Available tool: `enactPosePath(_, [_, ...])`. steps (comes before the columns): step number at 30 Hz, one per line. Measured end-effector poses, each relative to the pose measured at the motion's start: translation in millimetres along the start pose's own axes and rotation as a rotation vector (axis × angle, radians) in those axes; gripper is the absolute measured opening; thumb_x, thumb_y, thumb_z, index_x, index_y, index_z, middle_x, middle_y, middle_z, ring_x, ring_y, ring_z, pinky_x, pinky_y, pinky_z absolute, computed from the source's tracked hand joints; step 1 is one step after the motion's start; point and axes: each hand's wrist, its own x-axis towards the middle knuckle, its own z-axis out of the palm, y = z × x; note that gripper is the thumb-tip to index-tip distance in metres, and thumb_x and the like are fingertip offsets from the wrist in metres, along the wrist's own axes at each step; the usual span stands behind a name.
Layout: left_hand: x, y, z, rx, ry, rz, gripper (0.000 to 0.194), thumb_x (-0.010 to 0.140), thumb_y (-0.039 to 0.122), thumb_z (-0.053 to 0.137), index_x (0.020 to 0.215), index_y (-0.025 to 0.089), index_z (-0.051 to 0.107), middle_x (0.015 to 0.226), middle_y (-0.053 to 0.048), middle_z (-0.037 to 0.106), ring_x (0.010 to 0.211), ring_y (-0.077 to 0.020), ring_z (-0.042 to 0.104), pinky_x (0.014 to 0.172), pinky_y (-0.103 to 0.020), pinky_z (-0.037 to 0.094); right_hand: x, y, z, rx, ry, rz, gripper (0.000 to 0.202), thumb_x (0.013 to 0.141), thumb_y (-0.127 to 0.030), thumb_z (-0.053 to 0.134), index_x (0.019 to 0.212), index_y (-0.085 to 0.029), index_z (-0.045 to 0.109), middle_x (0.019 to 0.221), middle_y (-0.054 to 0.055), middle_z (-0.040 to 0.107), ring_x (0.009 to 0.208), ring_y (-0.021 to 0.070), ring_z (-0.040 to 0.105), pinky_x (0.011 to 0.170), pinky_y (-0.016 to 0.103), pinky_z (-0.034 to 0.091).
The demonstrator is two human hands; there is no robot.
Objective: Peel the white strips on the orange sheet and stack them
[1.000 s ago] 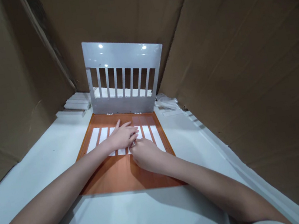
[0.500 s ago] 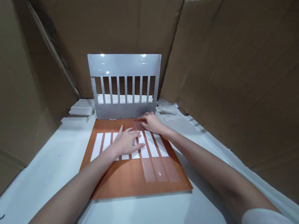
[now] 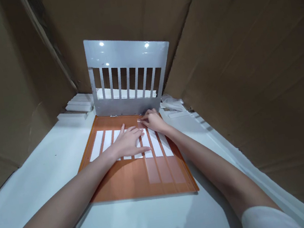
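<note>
An orange board (image 3: 113, 184) lies on the table with a row of white strips (image 3: 97, 145) across it. My left hand (image 3: 129, 142) rests palm down over the middle strips, fingers spread, hiding parts of them. At the board's far edge my right hand (image 3: 153, 121) has its fingers closed on the top end of a clear film strip (image 3: 152, 171), which runs along a white strip. Two more clear film pieces (image 3: 164, 170) show below the white strips on the right. Hinged behind the board, a grey slotted metal frame (image 3: 128, 54) stands raised.
Stacked white strips (image 3: 79, 107) lie at the back left. Crumpled clear film (image 3: 171, 103) sits at the back right. Cardboard walls (image 3: 249, 76) enclose the white table (image 3: 146, 225) on the left, back and right.
The camera view has shifted slightly, so the frame appears larger and higher. My right hand's fingers have drawn closer together at the film's top end. My left hand stays spread on the strips.
</note>
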Motion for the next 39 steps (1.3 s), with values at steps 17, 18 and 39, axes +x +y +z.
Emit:
enactPosePath(17, [0,4,-1.3,0.002,-0.023,-0.027,0.066,0.071,0.071,0.048,0.114,0.021,0.054,0.138,-0.010,0.037,0.133,-0.0322,0.018,0.107,-0.056,0.006,-21,-22,-14,0.253,0.102,0.016,0.032,0.075,-0.007,0.051,0.105,-0.014,0.054,0.088,0.003,0.070,0.083,0.0136,0.064,0.077,0.024,0.043])
enactPosePath(18, [-1,5,-1.3,0.010,-0.014,-0.035,0.066,0.070,0.071,0.049,0.114,0.021,0.054,0.140,-0.010,0.034,0.134,-0.0326,0.016,0.108,-0.055,0.006,-25,-24,-16,0.261,0.098,0.003,0.029,0.076,-0.008,0.051,0.103,-0.015,0.056,0.089,0.003,0.070,0.084,0.0132,0.064,0.078,0.024,0.044])
enactPosePath(39, [0,4,4.5,-0.045,0.067,-0.145,0.070,0.065,0.068,0.052,0.111,0.017,0.042,0.124,-0.014,0.043,0.125,-0.0314,0.031,0.108,-0.050,0.011,-71,-41,-25,0.063,-0.063,-0.187,0.021,0.086,-0.014,0.043,0.096,-0.015,0.062,0.091,0.008,0.066,0.092,0.0168,0.059,0.083,0.028,0.042])
